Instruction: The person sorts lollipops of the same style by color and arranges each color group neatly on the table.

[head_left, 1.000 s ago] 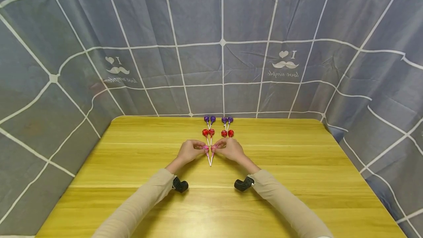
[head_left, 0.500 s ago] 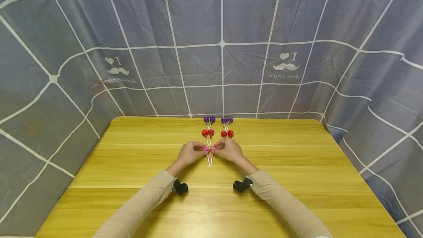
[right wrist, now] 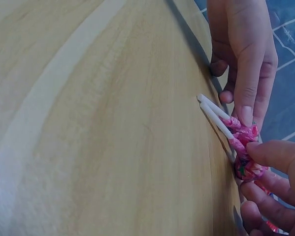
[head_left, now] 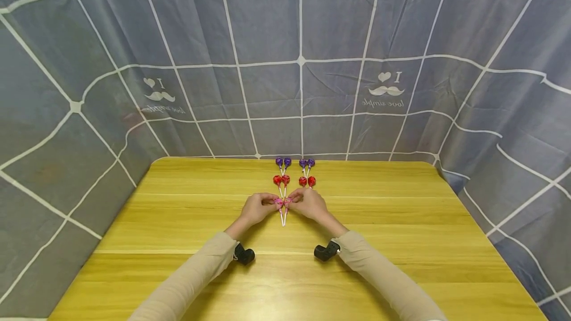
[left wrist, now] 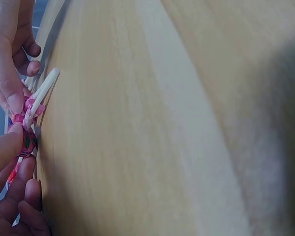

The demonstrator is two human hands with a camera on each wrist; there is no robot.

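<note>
Two pink-wrapped lollipops lie side by side on the wooden table, heads away from me, white stick ends close together. My left hand pinches the head of the left pink lollipop between thumb and fingers. From the other side, my right hand pinches the right pink lollipop. In the right wrist view, the two pink heads sit against each other, partly covered by fingertips. Just beyond the hands lie two red lollipops, their sticks pointing toward me between the pink heads.
Behind the red pair lie two purple lollipops. To the right are another purple pair and red pair, the red sticks hidden by my right hand. The table ends at a grey checked curtain.
The right pink lollipop has shifted slightly left, so the two pink heads are closer together. Both hands keep their pinch; the other lollipops stay in place.
</note>
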